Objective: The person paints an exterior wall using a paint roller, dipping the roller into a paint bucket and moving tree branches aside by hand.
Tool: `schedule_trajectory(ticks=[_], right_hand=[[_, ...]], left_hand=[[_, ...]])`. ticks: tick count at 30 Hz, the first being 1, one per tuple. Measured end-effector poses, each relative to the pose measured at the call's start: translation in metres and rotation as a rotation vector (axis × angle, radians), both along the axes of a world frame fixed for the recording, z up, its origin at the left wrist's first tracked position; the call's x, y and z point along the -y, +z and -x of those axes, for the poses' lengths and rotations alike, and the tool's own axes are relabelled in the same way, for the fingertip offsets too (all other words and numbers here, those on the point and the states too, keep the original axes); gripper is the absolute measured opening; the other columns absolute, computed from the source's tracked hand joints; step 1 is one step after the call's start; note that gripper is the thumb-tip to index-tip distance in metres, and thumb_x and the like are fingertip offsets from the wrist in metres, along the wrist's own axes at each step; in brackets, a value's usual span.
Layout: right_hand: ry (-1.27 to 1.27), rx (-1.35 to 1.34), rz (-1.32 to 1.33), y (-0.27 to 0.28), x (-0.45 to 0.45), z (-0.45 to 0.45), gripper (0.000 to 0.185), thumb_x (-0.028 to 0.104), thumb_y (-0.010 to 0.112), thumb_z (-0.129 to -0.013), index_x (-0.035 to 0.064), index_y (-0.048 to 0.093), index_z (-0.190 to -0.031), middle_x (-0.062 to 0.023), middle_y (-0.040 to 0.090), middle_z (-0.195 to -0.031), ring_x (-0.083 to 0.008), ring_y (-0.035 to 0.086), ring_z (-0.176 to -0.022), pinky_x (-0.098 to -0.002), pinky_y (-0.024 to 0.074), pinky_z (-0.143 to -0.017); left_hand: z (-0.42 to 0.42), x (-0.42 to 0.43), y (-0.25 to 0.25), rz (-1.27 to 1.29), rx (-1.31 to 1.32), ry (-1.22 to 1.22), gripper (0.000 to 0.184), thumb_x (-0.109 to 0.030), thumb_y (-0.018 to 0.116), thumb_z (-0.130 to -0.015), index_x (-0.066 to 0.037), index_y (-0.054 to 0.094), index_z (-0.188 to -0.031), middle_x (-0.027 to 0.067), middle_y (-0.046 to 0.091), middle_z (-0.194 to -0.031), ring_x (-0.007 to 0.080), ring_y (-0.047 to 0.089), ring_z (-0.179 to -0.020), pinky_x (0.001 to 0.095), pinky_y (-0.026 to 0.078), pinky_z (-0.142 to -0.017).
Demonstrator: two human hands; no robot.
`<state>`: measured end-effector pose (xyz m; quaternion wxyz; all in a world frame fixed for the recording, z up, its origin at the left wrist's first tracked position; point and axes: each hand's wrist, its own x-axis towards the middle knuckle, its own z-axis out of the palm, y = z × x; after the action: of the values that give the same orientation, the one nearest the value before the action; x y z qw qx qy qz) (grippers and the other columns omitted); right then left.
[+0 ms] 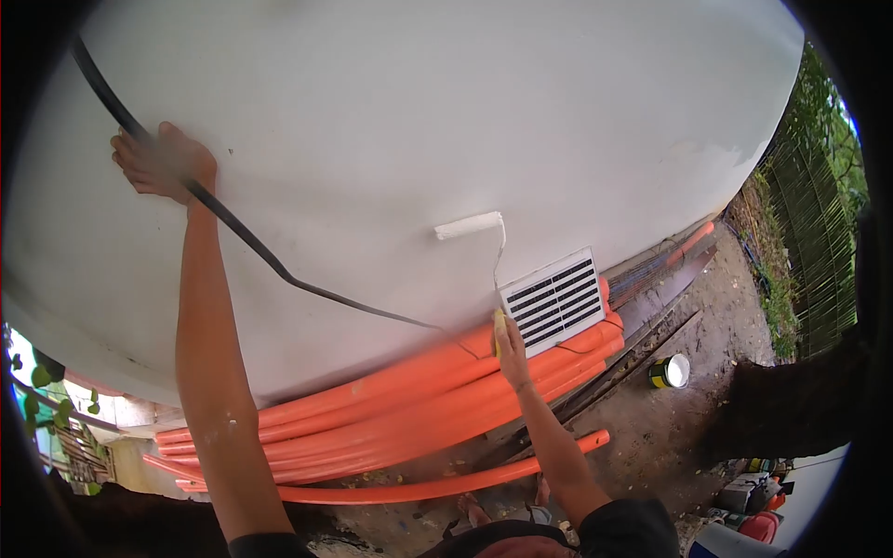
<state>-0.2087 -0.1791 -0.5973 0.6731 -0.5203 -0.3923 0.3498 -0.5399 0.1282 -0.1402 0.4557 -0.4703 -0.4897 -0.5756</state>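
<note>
My left hand (166, 163) is raised high at the left in front of the white wall (372, 102), its fingers curled around a black cable (251, 237). The cable slants down from the upper left toward the orange pipes. My right hand (513, 349) grips the yellow handle of a paint roller (470, 226). The roller's white sleeve lies against the wall, above a small solar panel (555, 299). Just right of my right hand, this white-framed panel leans by the pipes.
Several orange pipes (409, 409) lie along the wall's foot. An open paint can (672, 371) stands on the dirt ground (642, 418) at the right. Dark boards (651, 339) lie nearby. Assorted containers (758, 521) sit at the lower right, and a palm frond (814, 223) hangs farther right.
</note>
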Motion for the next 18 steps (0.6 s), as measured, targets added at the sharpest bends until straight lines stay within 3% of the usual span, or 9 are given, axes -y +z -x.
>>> schedule_trajectory(ticks=[6, 15, 18], right_hand=[[0.001, -0.07, -0.081, 0.109, -0.035, -0.012, 0.037, 0.027, 0.041, -0.11, 0.0013, 0.055, -0.133, 0.002, 0.046, -0.07, -0.0063, 0.039, -0.058, -0.0239, 0.0347, -0.053], [-0.114, 0.14, -0.234, 0.325, -0.091, -0.061, 0.041, 0.033, 0.045, -0.11, 0.0016, 0.056, -0.134, -0.0019, 0.056, -0.079, -0.0072, 0.049, -0.058, -0.025, 0.0413, -0.052], [-0.129, 0.186, -0.296, 0.366, -0.096, -0.081, 0.042, 0.034, 0.047, -0.108, 0.0011, 0.057, -0.133, -0.002, 0.056, -0.079, -0.0075, 0.05, -0.06, -0.0256, 0.0428, -0.052]], left_hand=[[-0.003, 0.005, 0.0, -0.058, -0.033, -0.031, 0.072, -0.031, 0.052, -0.102, -0.006, 0.018, -0.16, 0.0205, 0.02, -0.164, 0.0374, 0.017, -0.152, 0.0554, 0.016, -0.119], [-0.007, 0.012, 0.0, 0.0, 0.04, 0.042, 0.069, -0.034, 0.048, -0.105, -0.006, 0.019, -0.161, 0.0172, 0.022, -0.166, 0.0367, 0.021, -0.152, 0.0508, 0.022, -0.118], [0.0, 0.004, -0.002, -0.043, -0.005, 0.008, 0.07, -0.037, 0.048, -0.105, -0.007, 0.017, -0.161, 0.0165, 0.022, -0.165, 0.0364, 0.021, -0.152, 0.0507, 0.021, -0.118]])
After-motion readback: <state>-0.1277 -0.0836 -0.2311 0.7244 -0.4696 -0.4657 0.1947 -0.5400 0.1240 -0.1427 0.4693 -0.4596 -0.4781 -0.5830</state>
